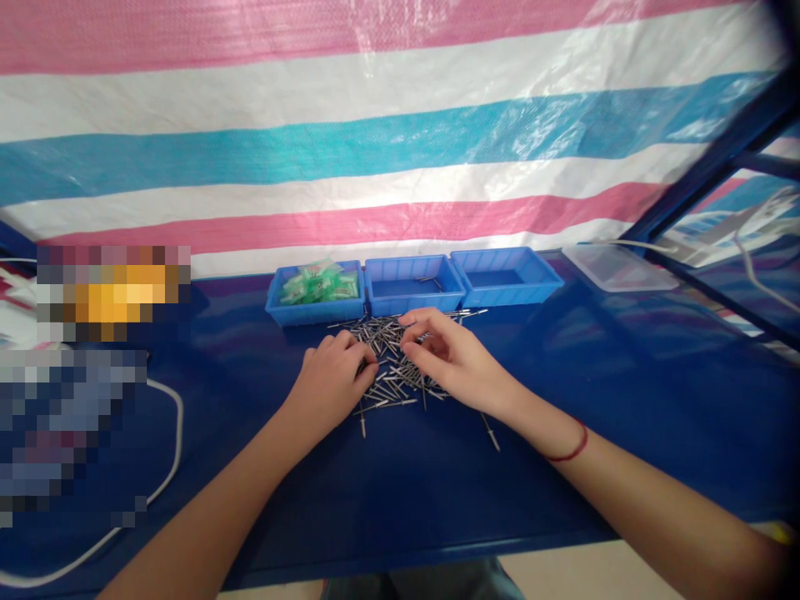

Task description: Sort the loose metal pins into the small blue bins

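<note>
Two bare hands are seen from above, resting on a heap of thin metal pins point(391, 367) on a blue table point(625, 400). The left hand point(331, 379) is curled, its fingertips pressed together at the heap's left edge, apparently pinched on a pin, though the grip is too small to be made out surely. The right hand point(447, 354) lies over the heap's right side, fingers bent and drawn together toward the left hand, so both are met over the middle of the pile. The pins are strewn in every direction, without a common axis; a few lie loose nearer the body. Just beyond the heap, three blue bins point(414, 285) are set in a row; the left bin point(316, 292) holds green packets point(318, 282).
</note>
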A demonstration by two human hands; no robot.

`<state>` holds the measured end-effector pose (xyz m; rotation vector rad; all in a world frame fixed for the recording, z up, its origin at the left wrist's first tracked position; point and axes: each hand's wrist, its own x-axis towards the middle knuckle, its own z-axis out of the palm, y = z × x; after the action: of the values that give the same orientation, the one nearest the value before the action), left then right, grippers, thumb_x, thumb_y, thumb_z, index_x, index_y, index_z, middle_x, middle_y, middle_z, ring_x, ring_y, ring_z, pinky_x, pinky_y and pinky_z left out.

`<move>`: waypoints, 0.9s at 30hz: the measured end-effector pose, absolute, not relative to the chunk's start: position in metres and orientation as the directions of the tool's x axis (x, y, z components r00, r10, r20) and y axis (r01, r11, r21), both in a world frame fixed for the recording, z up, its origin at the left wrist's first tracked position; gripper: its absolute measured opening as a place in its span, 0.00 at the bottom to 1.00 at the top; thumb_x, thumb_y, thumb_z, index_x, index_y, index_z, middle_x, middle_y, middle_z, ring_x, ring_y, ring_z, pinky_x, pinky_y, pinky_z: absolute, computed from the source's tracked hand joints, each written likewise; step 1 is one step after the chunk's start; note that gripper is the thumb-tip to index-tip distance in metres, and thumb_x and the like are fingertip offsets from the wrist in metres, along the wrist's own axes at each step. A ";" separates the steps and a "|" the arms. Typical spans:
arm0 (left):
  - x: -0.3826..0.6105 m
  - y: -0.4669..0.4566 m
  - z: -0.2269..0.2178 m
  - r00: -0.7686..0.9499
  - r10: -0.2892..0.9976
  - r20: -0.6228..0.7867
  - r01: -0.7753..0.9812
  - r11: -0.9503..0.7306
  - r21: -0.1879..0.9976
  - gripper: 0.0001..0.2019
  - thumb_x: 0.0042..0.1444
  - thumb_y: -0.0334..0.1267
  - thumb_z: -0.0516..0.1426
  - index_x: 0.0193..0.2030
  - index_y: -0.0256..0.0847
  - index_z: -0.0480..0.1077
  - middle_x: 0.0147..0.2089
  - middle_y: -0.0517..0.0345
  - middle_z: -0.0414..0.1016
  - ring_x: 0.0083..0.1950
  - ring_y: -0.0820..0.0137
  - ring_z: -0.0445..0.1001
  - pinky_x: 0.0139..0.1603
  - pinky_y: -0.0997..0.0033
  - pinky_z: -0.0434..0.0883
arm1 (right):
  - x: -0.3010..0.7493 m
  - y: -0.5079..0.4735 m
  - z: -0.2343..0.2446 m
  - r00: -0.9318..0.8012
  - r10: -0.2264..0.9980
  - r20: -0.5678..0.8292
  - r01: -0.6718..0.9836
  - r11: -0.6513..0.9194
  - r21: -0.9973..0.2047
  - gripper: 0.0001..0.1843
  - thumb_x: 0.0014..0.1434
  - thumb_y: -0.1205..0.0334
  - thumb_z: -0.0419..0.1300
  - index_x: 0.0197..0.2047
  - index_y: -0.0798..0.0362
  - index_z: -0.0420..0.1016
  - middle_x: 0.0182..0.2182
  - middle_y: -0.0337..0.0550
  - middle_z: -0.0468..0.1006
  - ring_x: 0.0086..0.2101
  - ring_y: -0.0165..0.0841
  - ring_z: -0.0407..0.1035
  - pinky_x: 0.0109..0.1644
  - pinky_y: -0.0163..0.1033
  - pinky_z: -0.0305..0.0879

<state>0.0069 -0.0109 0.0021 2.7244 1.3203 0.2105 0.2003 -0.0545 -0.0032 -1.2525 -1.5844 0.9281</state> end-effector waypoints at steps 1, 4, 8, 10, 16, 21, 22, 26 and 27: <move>0.007 -0.012 0.002 0.620 0.781 0.076 0.768 -0.624 0.140 0.09 0.62 0.41 0.52 0.39 0.43 0.72 0.42 0.54 0.70 0.43 0.63 0.69 0.37 0.66 0.62 | 0.200 -0.055 -0.003 -0.099 0.975 0.199 0.328 0.220 -0.919 0.16 0.60 0.62 0.55 0.51 0.51 0.64 0.35 0.38 0.72 0.23 0.24 0.61 0.27 0.32 0.60; 0.010 -0.017 0.005 0.640 0.756 0.137 0.758 -0.650 0.045 0.09 0.63 0.39 0.51 0.39 0.42 0.71 0.43 0.52 0.71 0.44 0.61 0.68 0.38 0.64 0.61 | 0.197 -0.056 -0.002 -0.118 0.961 0.250 0.426 0.276 -0.862 0.11 0.60 0.63 0.55 0.47 0.52 0.69 0.33 0.38 0.73 0.23 0.24 0.61 0.28 0.33 0.60; 0.015 -0.023 0.010 0.674 0.689 0.266 0.699 -0.712 0.073 0.10 0.66 0.37 0.48 0.42 0.40 0.69 0.44 0.53 0.74 0.47 0.62 0.69 0.44 0.60 0.60 | 0.195 -0.058 0.002 -0.187 0.916 0.354 0.596 0.393 -0.700 0.06 0.60 0.63 0.56 0.38 0.54 0.74 0.30 0.41 0.74 0.29 0.29 0.65 0.35 0.36 0.61; 0.017 -0.024 0.012 0.661 0.679 0.319 0.649 -0.731 0.212 0.09 0.66 0.37 0.48 0.43 0.41 0.69 0.43 0.55 0.75 0.46 0.65 0.71 0.47 0.61 0.60 | 0.195 -0.058 0.003 -0.210 0.904 0.373 0.607 0.419 -0.675 0.09 0.62 0.63 0.55 0.36 0.54 0.75 0.30 0.42 0.74 0.31 0.30 0.66 0.36 0.37 0.60; 0.020 -0.023 0.005 0.412 0.840 0.353 0.419 -0.518 0.745 0.09 0.58 0.39 0.57 0.45 0.41 0.68 0.39 0.60 0.75 0.37 0.72 0.73 0.41 0.73 0.68 | 0.196 -0.056 0.002 -0.135 0.958 0.251 0.367 0.284 -0.886 0.10 0.61 0.58 0.56 0.36 0.54 0.76 0.34 0.43 0.78 0.30 0.31 0.68 0.33 0.37 0.63; 0.022 -0.024 0.001 0.401 0.868 0.294 0.344 -0.440 0.830 0.07 0.59 0.41 0.56 0.40 0.41 0.70 0.36 0.60 0.74 0.34 0.73 0.71 0.36 0.73 0.67 | 0.196 -0.056 0.004 -0.119 0.965 0.234 0.214 0.255 -0.943 0.10 0.60 0.57 0.58 0.36 0.53 0.78 0.35 0.43 0.80 0.36 0.35 0.72 0.41 0.40 0.66; 0.022 -0.025 0.002 0.401 0.863 0.308 0.336 -0.451 0.827 0.07 0.59 0.41 0.56 0.39 0.40 0.70 0.35 0.60 0.73 0.34 0.73 0.71 0.36 0.74 0.67 | 0.196 -0.056 0.004 -0.121 0.964 0.235 0.205 0.256 -0.945 0.10 0.60 0.57 0.59 0.36 0.53 0.78 0.35 0.43 0.80 0.36 0.35 0.72 0.42 0.41 0.67; 0.021 -0.026 0.003 0.395 0.847 0.355 0.337 -0.493 0.802 0.06 0.60 0.40 0.55 0.39 0.40 0.70 0.34 0.60 0.72 0.33 0.74 0.69 0.35 0.74 0.67 | 0.195 -0.058 0.006 -0.134 0.967 0.217 0.183 0.239 -0.954 0.10 0.60 0.56 0.59 0.36 0.52 0.78 0.36 0.43 0.80 0.37 0.36 0.72 0.44 0.42 0.67; 0.021 -0.026 0.004 0.396 0.844 0.361 0.341 -0.501 0.796 0.06 0.60 0.40 0.55 0.39 0.41 0.70 0.35 0.60 0.72 0.33 0.74 0.69 0.36 0.74 0.67 | 0.194 -0.058 0.006 -0.127 0.970 0.206 0.178 0.227 -0.957 0.10 0.59 0.56 0.59 0.37 0.52 0.78 0.36 0.43 0.80 0.37 0.36 0.72 0.44 0.43 0.67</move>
<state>0.0207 -0.0265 0.0038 2.0290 1.0088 1.0333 0.1944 -0.0581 0.0062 -1.1264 -1.5259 1.0222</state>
